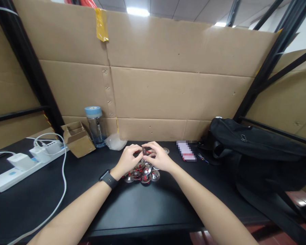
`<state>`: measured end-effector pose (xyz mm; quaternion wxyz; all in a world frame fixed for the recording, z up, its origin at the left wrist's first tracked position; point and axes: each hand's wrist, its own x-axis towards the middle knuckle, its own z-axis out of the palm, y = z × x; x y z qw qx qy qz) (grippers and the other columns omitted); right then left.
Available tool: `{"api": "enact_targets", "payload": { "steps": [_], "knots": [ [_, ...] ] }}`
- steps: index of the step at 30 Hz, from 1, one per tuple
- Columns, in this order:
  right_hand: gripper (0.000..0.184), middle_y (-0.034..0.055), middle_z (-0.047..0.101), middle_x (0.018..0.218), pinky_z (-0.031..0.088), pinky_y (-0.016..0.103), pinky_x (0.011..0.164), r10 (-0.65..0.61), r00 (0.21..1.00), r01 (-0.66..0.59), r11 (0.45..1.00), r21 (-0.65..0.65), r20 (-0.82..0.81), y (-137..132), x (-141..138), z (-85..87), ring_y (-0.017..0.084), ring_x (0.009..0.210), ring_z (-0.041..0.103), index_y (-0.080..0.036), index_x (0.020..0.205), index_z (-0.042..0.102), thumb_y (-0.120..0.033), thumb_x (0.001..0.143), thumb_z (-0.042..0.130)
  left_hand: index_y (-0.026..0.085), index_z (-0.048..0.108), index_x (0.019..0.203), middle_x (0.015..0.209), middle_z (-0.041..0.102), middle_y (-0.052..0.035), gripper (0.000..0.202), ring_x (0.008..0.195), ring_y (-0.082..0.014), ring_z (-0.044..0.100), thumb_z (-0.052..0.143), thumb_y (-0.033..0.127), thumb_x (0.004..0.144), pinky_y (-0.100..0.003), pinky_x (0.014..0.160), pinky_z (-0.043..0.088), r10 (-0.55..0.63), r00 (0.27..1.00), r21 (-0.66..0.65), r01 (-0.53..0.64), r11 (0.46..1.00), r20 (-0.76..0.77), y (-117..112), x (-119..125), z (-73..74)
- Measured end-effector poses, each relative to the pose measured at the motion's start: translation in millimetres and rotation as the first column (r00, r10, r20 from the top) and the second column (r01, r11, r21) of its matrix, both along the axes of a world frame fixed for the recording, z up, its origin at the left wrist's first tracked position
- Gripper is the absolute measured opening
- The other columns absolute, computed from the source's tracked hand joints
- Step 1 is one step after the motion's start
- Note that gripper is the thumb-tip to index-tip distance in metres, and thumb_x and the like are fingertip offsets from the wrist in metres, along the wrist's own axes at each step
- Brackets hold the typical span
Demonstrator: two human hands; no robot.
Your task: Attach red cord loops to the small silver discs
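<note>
Small dark part (144,150) sits pinched between both hands, raised just above a pile of metal discs (142,173) at mid-table. Too small to tell what the part is. Left hand (127,160) closed on it from the left, fingers curled, thumb side up. Right hand (159,158) closed on it from the right, fingertips (148,156) meeting the left hand's at the part. Both forearms come in from the bottom edge and converge in a V; wrists hover over the discs. Black watch (108,178) on the left wrist.

Discs are shiny and round, some with red bits, clustered under and just in front of the hands on the black table (132,211). One more disc (166,150) lies just past the right hand.

Behind the hands: a crumpled clear bag (115,142), a water bottle (95,126) with a blue lid, and a small open cardboard box (78,139) tilted beside the bottle. Far left: a white power strip (20,166) with plugs and a white cable (63,177) looping across the table. Right: a black backpack (255,153), with a blurred-out flat item (186,151) near it. Cardboard wall (168,85) backs the bench.
</note>
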<state>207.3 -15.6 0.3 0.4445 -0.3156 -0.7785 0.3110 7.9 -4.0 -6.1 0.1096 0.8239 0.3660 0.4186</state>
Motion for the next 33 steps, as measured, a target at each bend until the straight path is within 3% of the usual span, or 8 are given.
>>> {"api": "enact_targets", "payload": {
  "steps": [4,8,13,17,20,28,30,33],
  "knots": [
    [0.043,0.0061,0.060,0.119,0.061,0.030,0.077,-0.053,0.998,0.050,0.996,0.069,0.038,-1,-1,1.3,0.015,0.084,0.068,-0.025,0.120,0.065,-0.021,0.078,0.071,0.023,0.073,0.083,0.091,0.074,-0.0038,0.016,0.092,-0.0226,0.062,0.057,0.025,0.087,-0.037,0.087,0.044,0.081,0.994,0.036,-0.079,0.996,-0.069,2,0,1.3],
    [0.040,0.0038,0.063,0.110,0.059,0.027,0.069,-0.186,0.981,0.180,0.978,0.102,0.062,11,4,-4.7,0.013,0.074,0.067,-0.023,0.113,0.065,-0.019,0.074,0.070,0.024,0.074,0.084,0.093,0.076,-0.0034,0.018,0.095,-0.0243,0.063,0.058,0.030,0.088,-0.039,0.089,0.041,0.252,0.961,0.041,-0.249,0.968,-0.115,14,-10,-3.6],
    [0.039,0.0062,0.067,0.112,0.056,0.030,0.080,-0.429,0.886,0.387,0.893,0.230,0.175,36,35,-10.8,0.017,0.086,0.067,-0.023,0.113,0.068,-0.019,0.074,0.068,0.025,0.077,0.087,0.098,0.078,-0.0056,0.027,0.098,-0.0282,0.066,0.056,0.040,0.091,-0.039,0.087,0.042,0.406,0.895,-0.019,-0.416,0.909,-0.184,37,-37,-15.2],
    [0.030,0.0068,0.070,0.106,0.050,0.032,0.089,-0.579,0.712,0.520,0.815,0.255,0.397,52,66,-15.4,0.023,0.099,0.066,-0.023,0.102,0.070,-0.018,0.073,0.069,0.026,0.079,0.094,0.105,0.078,-0.0047,0.031,0.100,-0.0275,0.068,0.054,0.043,0.093,-0.036,0.086,0.044,0.400,0.881,-0.066,-0.428,0.901,-0.252,47,-47,-23.5],
    [0.029,0.0072,0.072,0.103,0.048,0.030,0.085,-0.581,0.629,0.565,0.798,0.209,0.517,60,80,-20.9,0.023,0.096,0.067,-0.022,0.102,0.071,-0.023,0.073,0.071,0.028,0.079,0.094,0.107,0.078,-0.0022,0.028,0.102,-0.0263,0.068,0.055,0.041,0.093,-0.035,0.088,0.044,0.396,0.868,-0.083,-0.437,0.895,-0.298,48,-44,-26.8],
    [0.016,0.0046,0.076,0.092,0.046,0.025,0.074,-0.520,0.615,0.539,0.826,0.164,0.593,64,86,-29.6,0.020,0.086,0.070,-0.023,0.090,0.074,-0.025,0.074,0.072,0.028,0.077,0.100,0.111,0.075,-0.0041,0.026,0.105,-0.0284,0.065,0.058,0.043,0.091,-0.041,0.092,0.042,0.374,0.877,-0.047,-0.406,0.913,-0.301,47,-40,-28.2],
    [0.014,0.0046,0.076,0.091,0.046,0.025,0.074,-0.510,0.617,0.529,0.833,0.164,0.600,63,86,-28.8,0.020,0.085,0.070,-0.023,0.090,0.075,-0.027,0.077,0.070,0.027,0.076,0.102,0.112,0.073,-0.0054,0.026,0.107,-0.0272,0.063,0.057,0.041,0.092,-0.040,0.093,0.042,0.327,0.906,-0.017,-0.344,0.939,-0.269,44,-37,-25.0],
    [0.014,0.0051,0.076,0.091,0.047,0.027,0.074,-0.504,0.619,0.515,0.840,0.174,0.603,62,86,-26.6,0.022,0.086,0.070,-0.023,0.089,0.076,-0.028,0.077,0.071,0.027,0.074,0.108,0.114,0.071,-0.0055,0.026,0.108,-0.0244,0.061,0.056,0.040,0.094,-0.039,0.096,0.042,0.146,0.951,-0.006,-0.153,0.988,-0.272,34,-29,-19.9]
  ]
}}
